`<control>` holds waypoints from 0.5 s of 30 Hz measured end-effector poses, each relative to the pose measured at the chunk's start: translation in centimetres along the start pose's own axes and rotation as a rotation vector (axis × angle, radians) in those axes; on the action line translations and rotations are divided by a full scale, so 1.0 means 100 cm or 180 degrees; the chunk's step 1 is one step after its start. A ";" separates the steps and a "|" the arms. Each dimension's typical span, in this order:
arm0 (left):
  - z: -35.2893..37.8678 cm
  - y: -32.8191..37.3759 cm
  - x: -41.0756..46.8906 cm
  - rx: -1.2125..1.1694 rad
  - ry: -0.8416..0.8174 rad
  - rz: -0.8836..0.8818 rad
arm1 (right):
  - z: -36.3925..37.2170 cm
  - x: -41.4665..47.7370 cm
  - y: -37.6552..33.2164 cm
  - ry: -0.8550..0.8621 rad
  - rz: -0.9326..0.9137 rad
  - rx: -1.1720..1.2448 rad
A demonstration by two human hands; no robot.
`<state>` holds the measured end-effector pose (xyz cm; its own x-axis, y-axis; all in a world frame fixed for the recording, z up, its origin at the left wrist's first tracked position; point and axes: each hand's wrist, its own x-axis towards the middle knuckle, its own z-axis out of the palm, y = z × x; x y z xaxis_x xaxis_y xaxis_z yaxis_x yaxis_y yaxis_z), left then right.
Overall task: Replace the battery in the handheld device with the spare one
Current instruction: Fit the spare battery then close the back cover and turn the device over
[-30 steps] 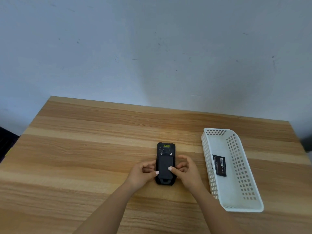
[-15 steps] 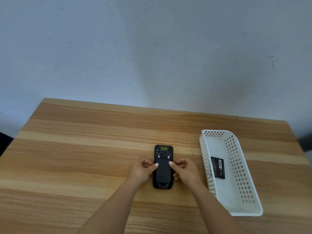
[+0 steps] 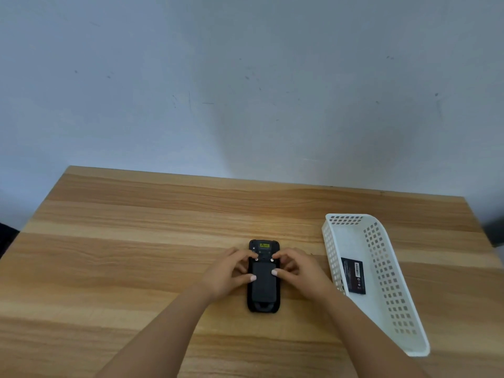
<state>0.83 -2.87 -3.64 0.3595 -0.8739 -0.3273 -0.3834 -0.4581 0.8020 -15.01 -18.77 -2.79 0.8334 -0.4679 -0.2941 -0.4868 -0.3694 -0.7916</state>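
Note:
A black handheld device point(image 3: 263, 290) lies face down on the wooden table point(image 3: 136, 255), its back cover closed and a yellow label near its far end. My left hand point(image 3: 228, 271) rests against its left side, with the forefinger on the left silver latch and the thumb on the cover. My right hand point(image 3: 297, 270) mirrors it on the right side, its forefinger on the right latch. The spare battery point(image 3: 353, 275), a flat black rectangle with a white label, lies inside the white basket point(image 3: 395, 301) to the right.
The perforated white basket stands at the table's right, running from mid-depth toward the front edge. A pale wall rises behind the table. Bare wood stretches left of the device.
Both hands have slid up the device from its middle toward the two latches at the far end. The device stays flat in the same place.

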 end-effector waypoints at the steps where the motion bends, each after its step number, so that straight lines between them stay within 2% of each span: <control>1: -0.002 0.000 0.002 0.0055 -0.0040 -0.0001 | -0.001 0.001 0.001 -0.0030 0.0011 -0.0017; 8: -0.010 0.003 0.014 0.0097 -0.0261 -0.0062 | -0.006 0.005 -0.003 -0.0227 0.0087 -0.0182; 12: -0.006 -0.002 0.011 -0.0193 -0.0113 -0.0075 | -0.004 0.005 -0.002 -0.0178 0.0125 -0.0084; 15: 0.003 -0.005 0.005 -0.0447 0.0214 -0.0084 | 0.002 0.001 0.001 0.0015 0.0124 0.0102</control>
<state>0.97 -3.12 -4.35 0.4257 -0.8469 -0.3187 -0.2521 -0.4492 0.8571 -14.90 -18.69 -3.00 0.8127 -0.4851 -0.3227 -0.5102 -0.3250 -0.7963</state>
